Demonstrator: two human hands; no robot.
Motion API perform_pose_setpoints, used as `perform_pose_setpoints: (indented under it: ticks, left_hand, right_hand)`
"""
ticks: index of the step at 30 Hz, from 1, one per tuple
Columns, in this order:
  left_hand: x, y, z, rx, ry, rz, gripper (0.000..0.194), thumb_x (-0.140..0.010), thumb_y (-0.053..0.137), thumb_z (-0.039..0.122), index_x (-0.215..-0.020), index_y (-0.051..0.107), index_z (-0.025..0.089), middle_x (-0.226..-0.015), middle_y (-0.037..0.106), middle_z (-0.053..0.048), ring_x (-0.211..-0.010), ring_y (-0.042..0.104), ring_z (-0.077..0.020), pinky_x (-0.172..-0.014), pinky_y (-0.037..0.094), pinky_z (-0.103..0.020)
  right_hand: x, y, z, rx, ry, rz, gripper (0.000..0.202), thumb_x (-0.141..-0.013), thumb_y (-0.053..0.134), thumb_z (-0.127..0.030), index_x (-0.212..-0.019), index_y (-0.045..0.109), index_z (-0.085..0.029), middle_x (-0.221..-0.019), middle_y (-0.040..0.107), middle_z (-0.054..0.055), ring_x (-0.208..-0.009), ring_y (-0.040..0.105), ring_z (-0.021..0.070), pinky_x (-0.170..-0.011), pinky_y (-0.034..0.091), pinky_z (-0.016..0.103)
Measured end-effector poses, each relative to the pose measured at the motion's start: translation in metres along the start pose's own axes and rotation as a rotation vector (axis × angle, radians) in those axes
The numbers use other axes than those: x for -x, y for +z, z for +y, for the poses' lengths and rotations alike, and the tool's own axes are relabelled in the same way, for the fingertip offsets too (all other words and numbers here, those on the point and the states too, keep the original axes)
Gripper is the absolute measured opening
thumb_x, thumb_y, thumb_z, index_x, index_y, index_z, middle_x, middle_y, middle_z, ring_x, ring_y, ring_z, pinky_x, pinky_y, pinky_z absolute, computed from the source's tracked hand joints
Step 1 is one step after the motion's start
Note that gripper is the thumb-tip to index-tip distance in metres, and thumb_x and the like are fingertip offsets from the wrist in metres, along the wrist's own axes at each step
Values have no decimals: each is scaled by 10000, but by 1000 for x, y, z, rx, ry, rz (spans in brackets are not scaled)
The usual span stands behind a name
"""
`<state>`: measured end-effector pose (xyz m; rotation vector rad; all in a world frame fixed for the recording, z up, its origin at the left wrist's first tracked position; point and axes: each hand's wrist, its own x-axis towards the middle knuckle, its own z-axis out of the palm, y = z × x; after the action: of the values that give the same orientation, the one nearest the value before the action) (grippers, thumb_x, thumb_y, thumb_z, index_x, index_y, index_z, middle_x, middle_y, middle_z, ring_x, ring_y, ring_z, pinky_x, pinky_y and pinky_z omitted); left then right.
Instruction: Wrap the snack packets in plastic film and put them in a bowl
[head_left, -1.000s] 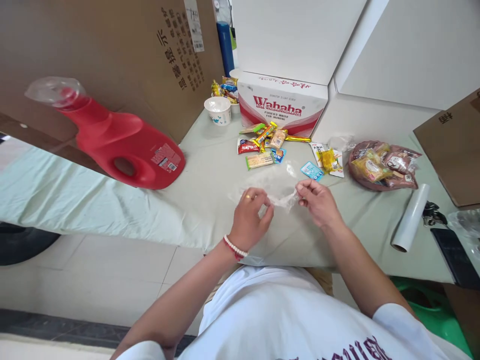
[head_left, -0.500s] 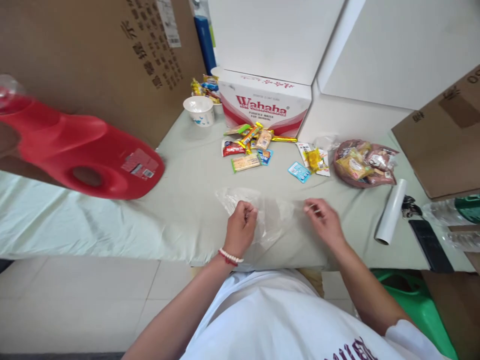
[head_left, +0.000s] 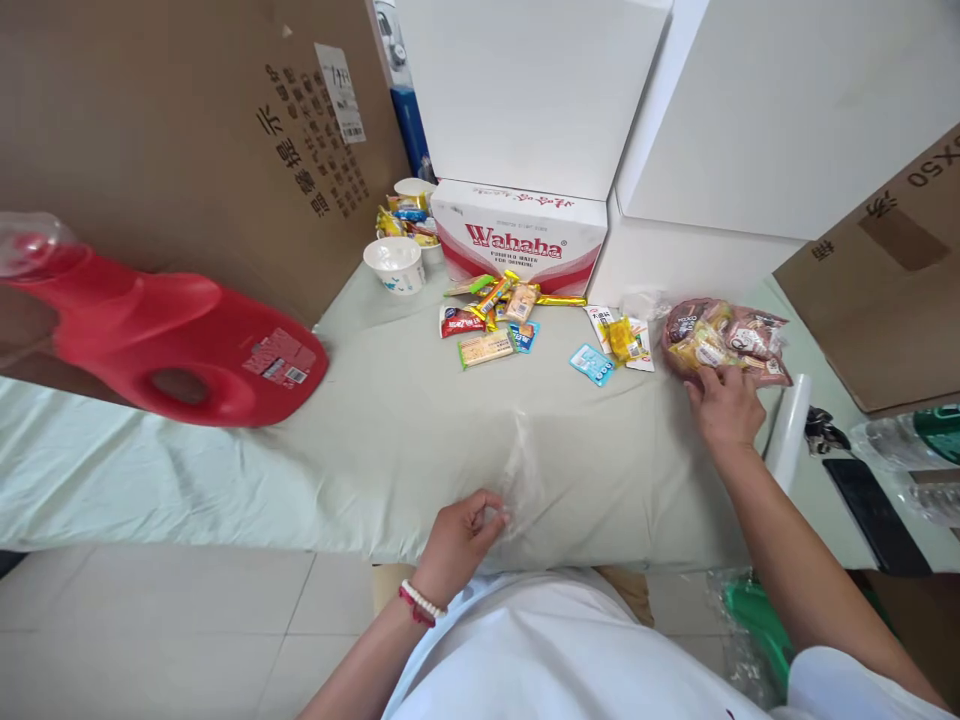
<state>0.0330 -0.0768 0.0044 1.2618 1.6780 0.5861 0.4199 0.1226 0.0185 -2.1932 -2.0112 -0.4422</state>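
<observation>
My left hand [head_left: 463,535] pinches the edge of a clear plastic bag [head_left: 523,480] near the table's front edge. The bag hangs thin and narrow to the right of the fingers. My right hand [head_left: 726,408] reaches to the front of a brownish-red bowl [head_left: 679,372] of wrapped snacks, its fingertips at a yellow packet [head_left: 701,347]. Whether those fingers grip the packet is hidden. Left of the bowl lie a yellow packet [head_left: 621,340] on white sachets and a blue sachet [head_left: 592,365]. A pile of wrapped snacks [head_left: 486,348] sits before the Wahaha box [head_left: 525,240].
A large red bottle [head_left: 225,350] lies at the left by a cardboard box [head_left: 187,130]. Paper cups [head_left: 395,265] stand at the back. On the right are a white roll [head_left: 787,430], a black phone [head_left: 876,515] and clear bottles [head_left: 892,442].
My right hand has moved right and away from me, from beside the clear bag to the snack bowl. My left hand has come nearer and slightly left with the bag, which now looks narrower.
</observation>
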Motion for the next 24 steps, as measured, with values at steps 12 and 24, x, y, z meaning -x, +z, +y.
perform_pose_setpoints:
  ticks: [12,24]
  left_hand:
    - [2,-1,-10,-27,22,106,428,-874,494,611,-842,658,216,-556,360,63,-547,380,-146,-562,300,-251]
    - [9,-6,-7,-32,-47,200,426,-882,506,634,-941,648,237,-590,455,51,-571,453,-168,-570,376,-258]
  right_hand:
    - [3,-1,71,107,24,-83,303,-1011,486,-385,-1065,676,-155,-1112,656,170,-1133,507,303,-819,410,382]
    - [-71,39,142,-80,174,26,242,-947,569,-279,-1072,689,-111,-1098,597,222,-1150,403,336,-1021,281,484]
